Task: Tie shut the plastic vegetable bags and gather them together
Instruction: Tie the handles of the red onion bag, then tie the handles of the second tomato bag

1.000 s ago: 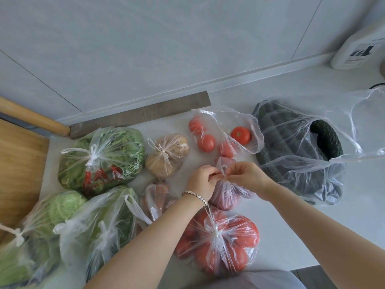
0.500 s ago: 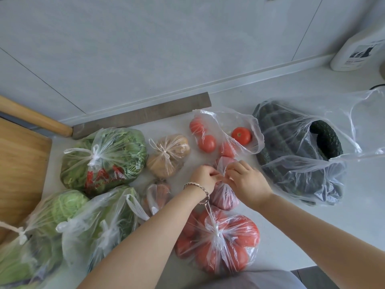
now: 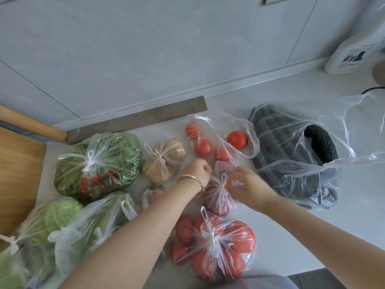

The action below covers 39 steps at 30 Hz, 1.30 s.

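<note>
Bag of purple onions point(image 3: 218, 202) lies on the counter point(image 3: 291, 236), between the open tomato bag point(image 3: 233, 124) and the tied tomato bag point(image 3: 220, 249). We record left hand point(image 3: 196, 171) and right hand point(image 3: 250, 187) curled, each pinching its handle ends beside the knot.

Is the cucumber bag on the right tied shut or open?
Open. The cucumber bag gapes at its mouth, a cucumber showing bare, handles loose and unknotted.

Mid-frame, a small knotted bag point(image 3: 218, 197) lies between the left hand point(image 3: 196, 171) and right hand point(image 3: 248, 184). Below it is a tied tomato bag point(image 3: 214, 247), above an open tomato bag point(image 3: 220, 138), rightward a cucumber bag point(image 3: 291, 159), leftward a greens bag point(image 3: 98, 163).
</note>
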Each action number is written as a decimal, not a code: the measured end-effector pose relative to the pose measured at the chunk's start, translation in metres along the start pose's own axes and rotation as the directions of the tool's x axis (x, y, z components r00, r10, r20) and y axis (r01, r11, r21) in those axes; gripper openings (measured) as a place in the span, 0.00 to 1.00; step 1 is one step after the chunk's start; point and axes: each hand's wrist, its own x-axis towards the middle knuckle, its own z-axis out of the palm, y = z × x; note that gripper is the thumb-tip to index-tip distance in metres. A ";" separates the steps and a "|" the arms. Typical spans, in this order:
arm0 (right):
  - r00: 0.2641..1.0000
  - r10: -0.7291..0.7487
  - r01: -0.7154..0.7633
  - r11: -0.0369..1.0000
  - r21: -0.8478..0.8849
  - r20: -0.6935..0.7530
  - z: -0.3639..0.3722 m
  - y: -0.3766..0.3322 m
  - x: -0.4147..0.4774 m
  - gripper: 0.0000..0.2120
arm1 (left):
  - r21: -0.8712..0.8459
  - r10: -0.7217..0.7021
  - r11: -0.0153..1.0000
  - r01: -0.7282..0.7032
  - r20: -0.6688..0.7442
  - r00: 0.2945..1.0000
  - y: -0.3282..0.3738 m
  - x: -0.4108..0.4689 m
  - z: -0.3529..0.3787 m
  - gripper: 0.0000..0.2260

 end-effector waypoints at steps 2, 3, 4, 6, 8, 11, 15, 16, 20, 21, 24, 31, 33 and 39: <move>0.955 0.121 -0.075 0.981 0.177 -0.269 -0.025 -0.008 0.009 0.06 | -0.136 -0.023 0.991 -0.002 -0.178 0.984 0.014 0.008 -0.023 0.11; 0.891 0.200 -0.110 0.966 0.234 -0.407 -0.037 -0.012 0.015 0.06 | -0.233 -0.045 0.972 -0.017 -0.259 0.965 0.023 0.010 -0.034 0.18; 0.826 0.272 -0.157 0.952 0.262 -0.493 -0.048 -0.013 0.023 0.08 | -0.323 -0.078 0.946 -0.030 -0.316 0.946 0.032 0.013 -0.043 0.24; 0.776 0.420 -0.355 0.907 0.225 -0.470 -0.063 -0.003 0.044 0.20 | -0.452 -0.146 0.892 -0.016 -0.321 0.936 0.046 0.022 -0.057 0.29; 0.787 0.555 -0.558 0.827 0.074 -0.271 -0.064 0.008 0.061 0.28 | -0.477 -0.158 0.879 0.012 -0.266 0.951 0.057 0.033 -0.064 0.25; 0.800 0.587 -0.600 0.790 -0.130 -0.124 -0.054 0.020 0.074 0.19 | -0.517 -0.230 0.853 0.072 -0.248 0.941 0.065 0.042 -0.070 0.16; 0.841 0.482 -0.436 0.873 0.221 -0.244 -0.057 0.025 0.076 0.15 | -0.755 -0.328 0.655 0.028 -0.251 0.911 0.054 0.044 -0.082 0.16; 0.837 0.463 -0.358 0.867 0.346 -0.293 -0.061 0.023 0.073 0.16 | -0.770 -0.336 0.638 0.022 -0.252 0.908 0.048 0.043 -0.086 0.16; 0.847 0.363 -0.175 0.880 0.441 -0.388 -0.074 0.004 0.062 0.19 | -0.869 -0.413 0.494 0.006 -0.228 0.882 0.029 0.040 -0.115 0.14; 0.859 0.312 -0.139 0.906 0.400 -0.407 -0.075 -0.001 0.059 0.20 | -0.889 -0.419 0.458 -0.005 -0.221 0.881 0.028 0.039 -0.122 0.14; 0.892 0.148 -0.054 0.973 0.224 -0.428 -0.075 -0.012 0.052 0.20 | -0.881 -0.395 0.472 -0.033 -0.245 0.886 0.024 0.033 -0.125 0.14; 0.913 0.209 0.020 0.834 0.551 -0.351 -0.086 -0.027 0.038 0.20 | -0.727 -0.203 0.671 -0.147 -0.371 0.906 0.025 0.011 -0.109 0.09; 0.886 0.207 0.090 0.801 0.592 -0.416 -0.095 -0.033 0.034 0.15 | -0.699 -0.178 0.696 -0.168 -0.394 0.902 0.026 0.007 -0.107 0.12; 0.931 0.242 -0.256 0.967 -0.016 -0.273 -0.122 -0.044 0.027 0.07 | -0.630 -0.178 0.755 -0.180 -0.461 0.869 0.030 -0.006 -0.100 0.11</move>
